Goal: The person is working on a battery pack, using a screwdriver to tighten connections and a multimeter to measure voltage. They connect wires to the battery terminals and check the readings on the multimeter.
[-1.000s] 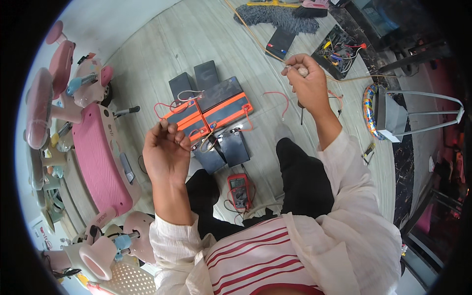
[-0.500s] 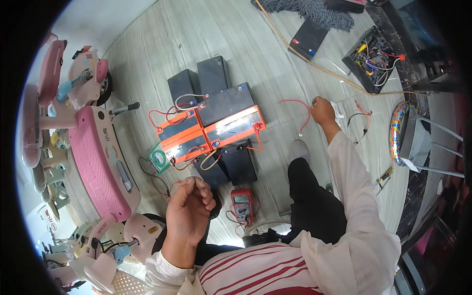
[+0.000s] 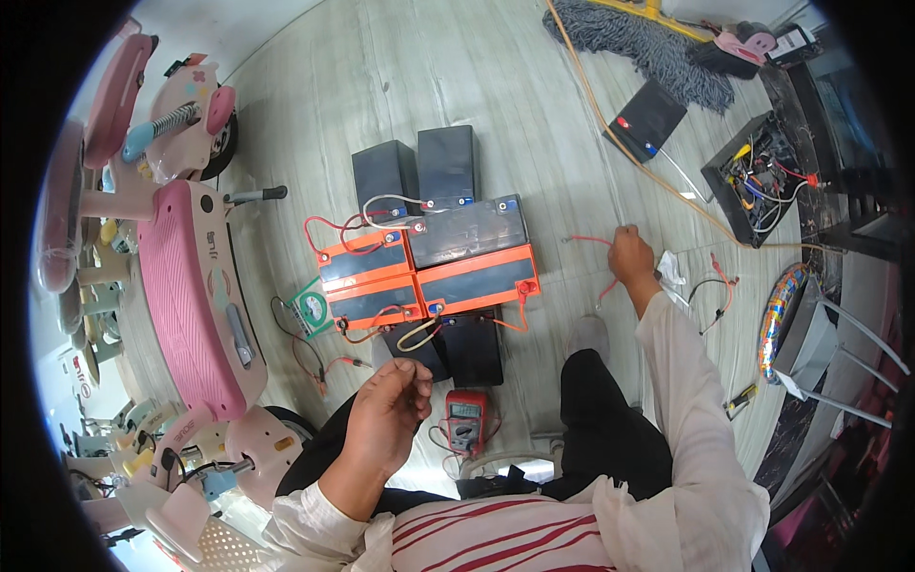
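The grouped batteries [image 3: 469,236] sit mid-floor [image 3: 534,162], the multimeter [image 3: 466,424] just before them, between the legs [image 3: 615,429]. The scooter [image 3: 195,305] stands to their left. To their right, the right hand [image 3: 631,257] is at a wire [image 3: 591,238]; farther right sits a box [image 3: 722,198], apparently with leads [image 3: 762,181] in it. Beyond the hand lies a lone battery [image 3: 658,114], the mop [image 3: 639,52] behind it.

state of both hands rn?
Left hand: curled closed, nothing visible in it.
Right hand: curled at the red wire; grip cannot be told.
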Available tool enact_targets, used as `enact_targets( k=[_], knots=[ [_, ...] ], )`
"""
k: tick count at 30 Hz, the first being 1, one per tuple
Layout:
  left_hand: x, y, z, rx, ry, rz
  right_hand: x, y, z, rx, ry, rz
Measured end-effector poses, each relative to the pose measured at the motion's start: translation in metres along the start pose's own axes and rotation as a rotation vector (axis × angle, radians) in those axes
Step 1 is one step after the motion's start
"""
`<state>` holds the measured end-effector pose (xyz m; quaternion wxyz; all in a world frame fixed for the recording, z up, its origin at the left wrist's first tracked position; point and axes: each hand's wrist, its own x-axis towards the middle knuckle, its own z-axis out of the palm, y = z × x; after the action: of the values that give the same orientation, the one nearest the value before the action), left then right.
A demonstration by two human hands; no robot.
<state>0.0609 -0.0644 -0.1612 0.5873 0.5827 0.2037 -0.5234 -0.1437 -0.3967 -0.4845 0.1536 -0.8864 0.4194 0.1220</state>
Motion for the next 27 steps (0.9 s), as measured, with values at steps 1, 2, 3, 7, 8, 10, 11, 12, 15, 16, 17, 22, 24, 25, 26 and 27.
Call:
enact_targets(
  k=[1,2,3,7,8,10,11,12,15,16,17,22,24,25,26,27],
  knots=[
    [0.001,-0.002,-0.002,0.005,0.004,-0.007,-0.001,-0.007,-0.001,0.023,0.0,-0.001],
    [0.002,-0.003,-0.005,0.01,0.009,-0.015,-0.004,-0.015,-0.002,0.023,-0.015,-0.007],
    [0.004,-0.004,-0.005,0.045,0.014,-0.027,-0.008,-0.017,-0.001,0.02,-0.031,-0.007],
    [0.015,-0.008,-0.007,0.151,-0.004,-0.075,-0.004,-0.009,0.006,-0.092,-0.054,-0.056],
    [0.018,-0.008,-0.006,0.169,-0.02,-0.087,-0.005,-0.003,0.009,-0.079,-0.046,-0.042],
    [0.029,-0.009,0.0,0.228,-0.061,-0.104,-0.002,-0.003,0.006,-0.048,-0.026,-0.03],
    [0.037,-0.009,0.006,0.26,-0.085,-0.113,-0.004,0.002,0.001,-0.003,-0.008,-0.069],
    [0.048,-0.013,0.008,0.282,-0.107,-0.105,-0.009,-0.006,-0.016,0.044,0.007,-0.127],
    [0.094,-0.019,0.034,0.231,-0.161,-0.041,-0.035,-0.034,-0.078,0.226,0.111,-0.246],
    [0.114,-0.025,0.041,0.186,-0.193,0.033,-0.045,-0.045,-0.098,0.295,0.152,-0.277],
    [0.129,-0.03,0.051,0.11,-0.186,0.057,-0.055,-0.055,-0.12,0.389,0.145,-0.295],
    [0.169,-0.053,0.092,-0.138,-0.27,0.053,-0.088,-0.092,-0.192,0.834,-0.104,-0.237],
    [0.169,-0.05,0.104,-0.125,-0.347,-0.046,-0.089,-0.11,-0.203,0.847,-0.173,-0.29],
    [0.167,-0.046,0.107,-0.114,-0.379,-0.089,-0.087,-0.119,-0.204,0.862,-0.209,-0.323],
    [0.166,-0.043,0.107,-0.126,-0.419,-0.095,-0.084,-0.126,-0.202,0.883,-0.207,-0.363],
    [0.166,-0.04,0.107,-0.137,-0.465,-0.103,-0.081,-0.131,-0.201,0.882,-0.207,-0.368]
  ],
)
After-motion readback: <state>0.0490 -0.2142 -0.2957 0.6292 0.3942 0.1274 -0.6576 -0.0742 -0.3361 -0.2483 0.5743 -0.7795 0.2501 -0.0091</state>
